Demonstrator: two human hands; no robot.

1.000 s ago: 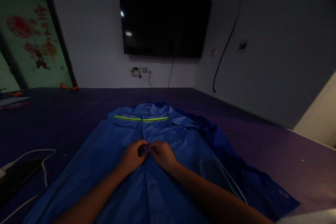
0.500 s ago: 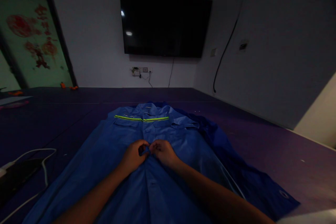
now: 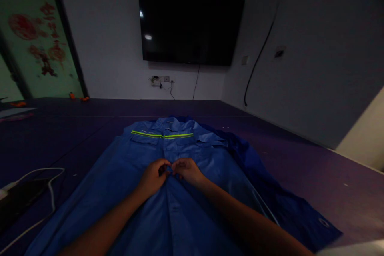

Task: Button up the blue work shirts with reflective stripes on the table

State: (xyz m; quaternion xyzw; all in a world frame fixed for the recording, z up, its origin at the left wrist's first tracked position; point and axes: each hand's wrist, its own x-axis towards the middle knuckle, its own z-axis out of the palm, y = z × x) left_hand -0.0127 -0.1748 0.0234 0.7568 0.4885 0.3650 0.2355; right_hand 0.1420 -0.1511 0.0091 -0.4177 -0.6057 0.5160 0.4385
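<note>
A: Your left hand (image 3: 153, 177) and right hand (image 3: 187, 171) meet just below the middle of the frame, fingertips almost touching.

B: Both are curled closed. You pinch the button strip (image 3: 171, 198) of the blue work shirt (image 3: 132, 160) between thumb and fingers.

A: The shirt lies flat, front up, across the lower middle, with its yellow reflective stripe (image 3: 162, 135) at the far end.

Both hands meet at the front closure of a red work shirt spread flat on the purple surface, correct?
No: the head view shows the work shirt is blue, not red. The left hand and right hand do meet at its front closure, on the purple surface.
</note>
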